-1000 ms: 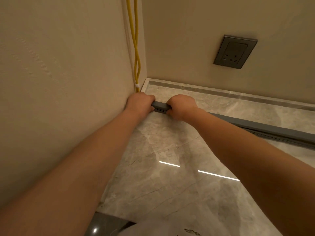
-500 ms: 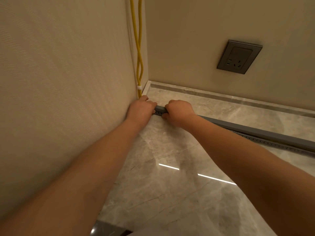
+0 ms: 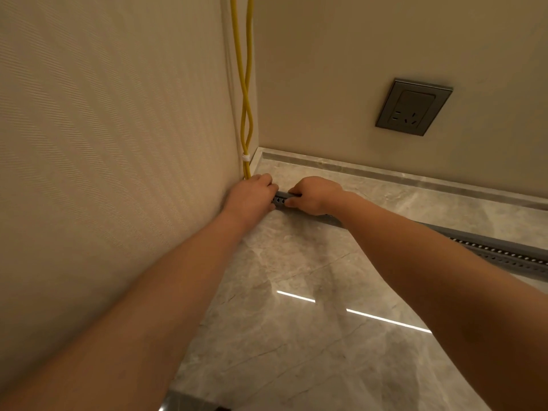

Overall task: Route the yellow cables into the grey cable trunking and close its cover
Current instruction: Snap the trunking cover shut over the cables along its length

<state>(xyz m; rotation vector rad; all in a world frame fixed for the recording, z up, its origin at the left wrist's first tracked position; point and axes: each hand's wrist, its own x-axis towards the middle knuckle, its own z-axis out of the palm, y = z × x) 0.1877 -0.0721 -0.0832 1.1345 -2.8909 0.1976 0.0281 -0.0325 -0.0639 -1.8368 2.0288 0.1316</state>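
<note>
Long grey cable trunking runs across the desk, from the right edge of view in toward the corner, and its corner end sits right under your two hands. Your left hand is tight in the corner, fingers curled over the trunking's end, thumb low against its side. Your right hand is just beside it, knuckles up, fingers and thumb pinching the trunking's top edge. Only a short slotted stretch shows between them.

The yellow cables drop down the corner, cross over each other once, and vanish behind your left fingers. Whether they lie inside the channel there, I cannot tell. A white clip binds them just above that hand. Your right forearm hides the trunking's middle.

A grey socket sits on the back wall, well apart. The desk is glossy grey marble with a raised lip along that wall, and the left wall is ribbed beige.
</note>
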